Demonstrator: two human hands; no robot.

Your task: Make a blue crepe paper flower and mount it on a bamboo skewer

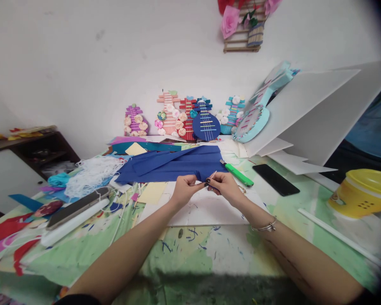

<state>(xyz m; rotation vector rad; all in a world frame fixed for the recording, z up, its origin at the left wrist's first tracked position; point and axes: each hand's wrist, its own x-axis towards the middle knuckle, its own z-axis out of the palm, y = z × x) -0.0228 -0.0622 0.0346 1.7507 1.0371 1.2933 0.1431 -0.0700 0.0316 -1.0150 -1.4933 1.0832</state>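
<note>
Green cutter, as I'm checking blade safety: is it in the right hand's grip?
No, the green cutter lies unheld between the right hand and the black phone.

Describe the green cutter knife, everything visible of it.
The green cutter knife has a slim, bright green body that looks plastic and a grey, metal-looking tip; the blade's extension is unclear. It lies aslant, tip pointing away and leftward, between the blue material and the black phone, close to the right hand. Its tip end appears at the blue material's edge; no hand holds it.
</note>
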